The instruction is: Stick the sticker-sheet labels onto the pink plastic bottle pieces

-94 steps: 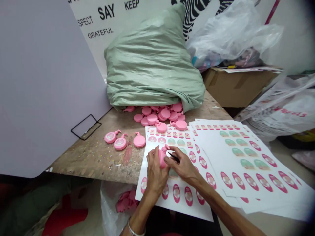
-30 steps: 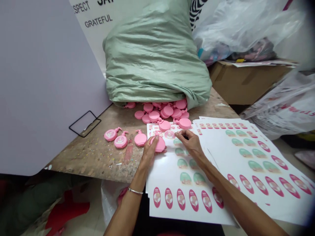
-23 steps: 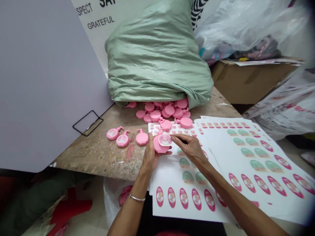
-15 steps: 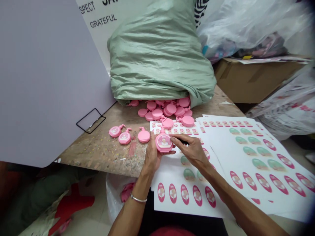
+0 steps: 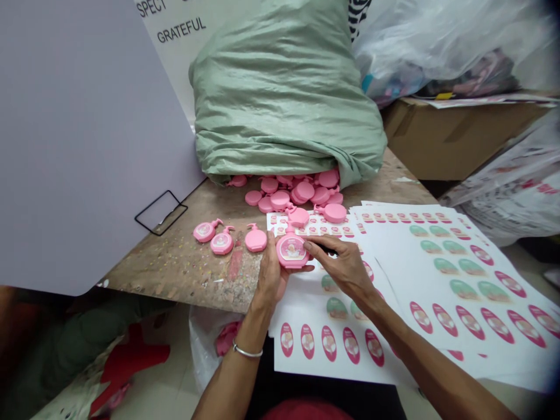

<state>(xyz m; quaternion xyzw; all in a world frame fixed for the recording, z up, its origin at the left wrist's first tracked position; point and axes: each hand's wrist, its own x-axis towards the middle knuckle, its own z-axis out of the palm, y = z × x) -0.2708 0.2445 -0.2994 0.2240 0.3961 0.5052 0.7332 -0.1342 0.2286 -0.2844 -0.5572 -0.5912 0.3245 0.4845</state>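
Note:
A small pink pump bottle (image 5: 292, 252) with an oval picture label on its face lies in my left hand (image 5: 270, 274), whose fingers wrap behind it. My right hand (image 5: 343, 262) touches the label's right edge with thumb and fingertip, and a thin dark tool (image 5: 328, 249) is held in it. To the left on the worktable stand two labelled pink bottles (image 5: 221, 241) and a plain one (image 5: 255, 238). Sheets of stickers (image 5: 315, 356) lie under and right of my hands.
A large green sack (image 5: 284, 99) at the back has several pink bottles (image 5: 280, 200) at its mouth. A grey panel (image 5: 87, 134) borders the left, with a black wire frame (image 5: 161, 213) beside it. A cardboard box (image 5: 459, 134) and plastic bags are at right.
The view has shifted very slightly. Both hands stay at the bottle, with my right fingertips still at the label's right edge.

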